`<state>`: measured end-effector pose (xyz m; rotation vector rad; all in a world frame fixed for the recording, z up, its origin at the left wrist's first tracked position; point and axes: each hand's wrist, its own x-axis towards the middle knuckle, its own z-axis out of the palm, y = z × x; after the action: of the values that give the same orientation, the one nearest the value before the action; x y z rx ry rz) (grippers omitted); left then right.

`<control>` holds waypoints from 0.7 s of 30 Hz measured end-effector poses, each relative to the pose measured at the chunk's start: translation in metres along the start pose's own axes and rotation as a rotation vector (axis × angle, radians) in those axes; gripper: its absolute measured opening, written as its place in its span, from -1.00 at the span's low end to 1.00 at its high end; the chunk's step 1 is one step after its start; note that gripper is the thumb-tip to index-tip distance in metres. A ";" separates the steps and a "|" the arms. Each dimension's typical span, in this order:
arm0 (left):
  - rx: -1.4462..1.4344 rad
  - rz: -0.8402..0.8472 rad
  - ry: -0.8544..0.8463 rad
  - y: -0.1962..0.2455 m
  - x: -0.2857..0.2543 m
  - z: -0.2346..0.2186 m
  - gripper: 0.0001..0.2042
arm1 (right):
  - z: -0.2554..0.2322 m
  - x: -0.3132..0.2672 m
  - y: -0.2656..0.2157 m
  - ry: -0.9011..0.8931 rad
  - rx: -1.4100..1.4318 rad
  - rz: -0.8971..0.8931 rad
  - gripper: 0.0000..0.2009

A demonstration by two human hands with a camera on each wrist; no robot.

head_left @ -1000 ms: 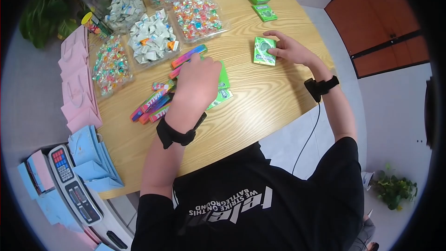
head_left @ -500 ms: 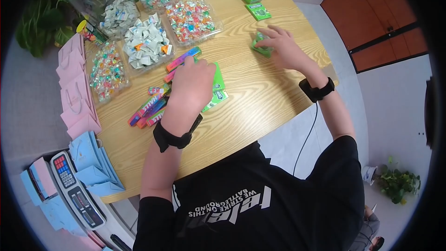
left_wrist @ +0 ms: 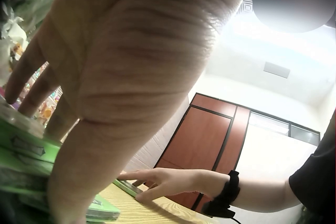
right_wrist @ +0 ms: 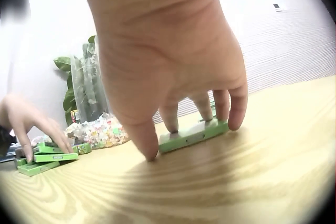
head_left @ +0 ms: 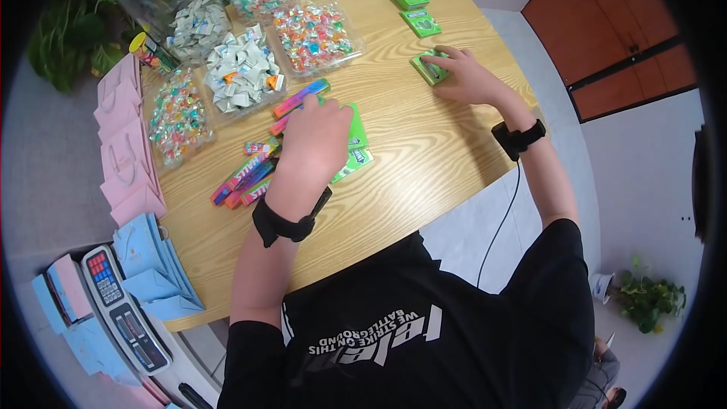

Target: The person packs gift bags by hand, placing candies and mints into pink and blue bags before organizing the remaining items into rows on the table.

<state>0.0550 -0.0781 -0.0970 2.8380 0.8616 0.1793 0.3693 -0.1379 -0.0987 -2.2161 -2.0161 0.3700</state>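
Observation:
My right hand [head_left: 473, 82] holds a flat green mint box [head_left: 425, 68] on the table, its thumb at one end and outer fingers at the other. In the right wrist view, the middle fingertips rest on the top of that box. Two similar boxes [head_left: 422, 23] lie in line beyond it. My left hand [head_left: 314, 136] is over a small pile of green boxes [head_left: 357, 132], and the right wrist view shows its thumb and fingers gripping the top one. Beside that hand lie Halls candy sticks [head_left: 241, 182] and purple-orange sticks [head_left: 301, 97], partly covered by it.
Clear trays of wrapped candies [head_left: 314, 34] and white packets [head_left: 244, 79] stand at the back left. Pink bags [head_left: 125, 159] and blue bags [head_left: 155, 261] line the left edge, near a scale [head_left: 125, 318]. A cable [head_left: 500, 227] hangs from the right wrist.
My right hand has moved its green mint box away from me, closer to the two boxes at the far end, and turned it slightly. The left hand has stayed over the pile.

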 end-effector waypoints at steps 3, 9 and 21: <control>0.002 -0.054 -0.152 0.002 0.003 -0.007 -0.57 | -0.003 0.000 0.009 -0.049 0.014 -0.015 -0.40; -0.006 -0.059 -0.170 0.003 0.004 -0.008 -0.56 | -0.003 0.007 0.017 -0.018 -0.015 -0.085 -0.45; 0.019 -0.026 -0.020 0.004 0.001 -0.003 -0.84 | -0.009 0.063 0.001 0.413 0.191 0.314 -0.38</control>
<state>0.0577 -0.0803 -0.0932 2.8389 0.9009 0.1395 0.3775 -0.0753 -0.0960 -2.2586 -1.3751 0.1110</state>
